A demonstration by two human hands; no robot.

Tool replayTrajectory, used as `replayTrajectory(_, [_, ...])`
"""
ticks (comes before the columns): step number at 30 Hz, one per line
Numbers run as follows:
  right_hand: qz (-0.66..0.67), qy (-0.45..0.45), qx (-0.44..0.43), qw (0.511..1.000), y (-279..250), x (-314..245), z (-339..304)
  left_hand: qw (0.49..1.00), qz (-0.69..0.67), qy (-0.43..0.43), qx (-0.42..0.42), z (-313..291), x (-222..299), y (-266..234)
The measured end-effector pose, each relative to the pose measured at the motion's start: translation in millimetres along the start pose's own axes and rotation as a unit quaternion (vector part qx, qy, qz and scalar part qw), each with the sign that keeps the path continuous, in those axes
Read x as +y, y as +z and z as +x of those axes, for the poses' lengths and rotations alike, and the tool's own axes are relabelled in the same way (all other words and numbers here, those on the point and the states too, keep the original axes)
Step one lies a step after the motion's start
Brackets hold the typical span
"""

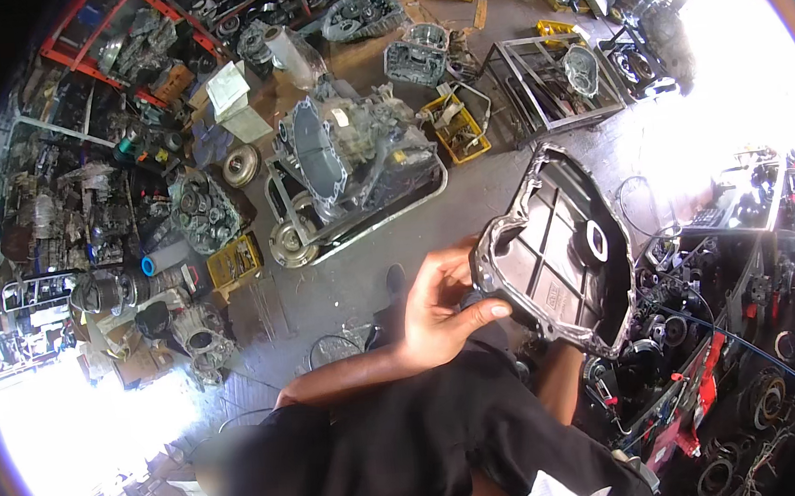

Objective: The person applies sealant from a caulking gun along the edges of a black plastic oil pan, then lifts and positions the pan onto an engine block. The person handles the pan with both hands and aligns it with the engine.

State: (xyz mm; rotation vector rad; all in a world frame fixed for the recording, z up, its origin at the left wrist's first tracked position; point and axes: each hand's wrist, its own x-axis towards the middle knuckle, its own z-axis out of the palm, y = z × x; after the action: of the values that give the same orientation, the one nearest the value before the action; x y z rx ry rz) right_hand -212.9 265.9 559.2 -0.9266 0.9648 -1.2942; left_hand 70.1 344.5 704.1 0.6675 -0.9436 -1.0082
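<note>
My left hand grips the left rim of a metal transmission cover, thumb over the edge and fingers behind it. The cover is held up and tilted, with its hollow ribbed inside toward me. A round opening shows on its right side, and dark sealant-like marks run along the flange. My right forearm passes beneath the cover's lower edge. The right hand itself is hidden behind the cover, so its fingers do not show.
A large gearbox rests on a metal-framed stand ahead. Yellow crates with parts and a metal frame table stand beyond. Shelves of parts fill the left side. At right is a cluttered bench with loose parts and tools.
</note>
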Motion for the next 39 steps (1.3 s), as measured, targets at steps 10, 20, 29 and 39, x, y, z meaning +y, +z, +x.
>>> replayTrajectory(10, [-0.035, 0.015, -0.035, 0.999, -7.3, -11.0, 6.5, 0.994, 0.051, 0.049, 0.089, -14.9, -16.8, 22.6])
replayTrajectory(20, [-0.069, -0.002, -0.066, 0.995, -104.8, -53.5, 57.5, 0.963, 0.215, 0.148, 0.074, -5.7, -67.5, 86.1])
replayTrajectory(29, [-0.077, 0.050, -0.112, 0.989, -109.8, -17.0, 70.7, 0.900, 0.370, 0.205, 0.106, -19.9, -78.7, 85.1])
replayTrajectory(39, [-0.137, 0.081, -0.170, 0.973, -62.4, 114.8, 80.2, 0.724, 0.672, 0.137, 0.076, -51.3, -95.9, -8.5])
